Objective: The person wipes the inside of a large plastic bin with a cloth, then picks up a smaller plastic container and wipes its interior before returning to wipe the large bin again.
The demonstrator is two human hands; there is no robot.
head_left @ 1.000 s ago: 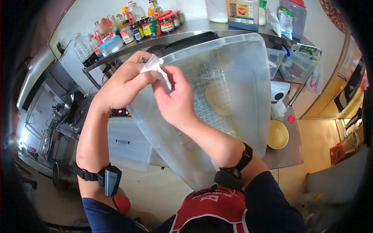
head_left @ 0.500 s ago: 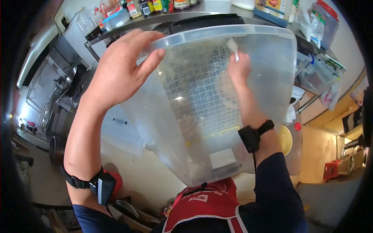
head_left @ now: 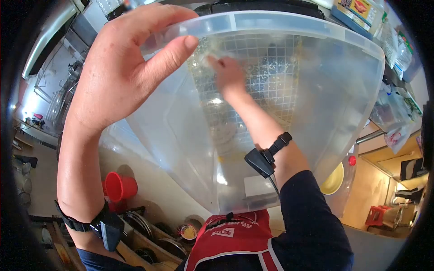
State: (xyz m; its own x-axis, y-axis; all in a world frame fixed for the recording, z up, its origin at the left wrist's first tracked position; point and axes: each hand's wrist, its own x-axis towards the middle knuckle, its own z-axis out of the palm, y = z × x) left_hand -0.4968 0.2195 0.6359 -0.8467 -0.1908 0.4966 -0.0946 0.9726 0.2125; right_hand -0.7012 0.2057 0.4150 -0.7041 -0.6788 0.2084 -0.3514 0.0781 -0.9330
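A large clear plastic storage box (head_left: 334, 104) is tilted with its opening toward me. My left hand (head_left: 122, 67) grips its upper left rim, thumb inside and fingers over the outer edge. Deep inside the box, my right hand (head_left: 229, 77) is at the upper left of the grid-patterned bottom (head_left: 271, 90). Its fingers are closed around a small whitish piece (head_left: 209, 61), blurred by motion, whose kind I cannot make out. Wet, shiny specks and yellowish smears mark the bottom. Near the box's lower end shows a white rectangular patch (head_left: 260, 185).
A red bucket (head_left: 120, 186) stands on the floor at left. At right are a yellow bowl (head_left: 333, 179) and a bottle with a red cap (head_left: 352, 161). A counter behind the box carries a large labelled jug (head_left: 359, 16) and plastic bags (head_left: 398, 54).
My right hand has moved left across the box's bottom with the whitish piece. The box appears larger and nearer, and my left hand still holds its rim.
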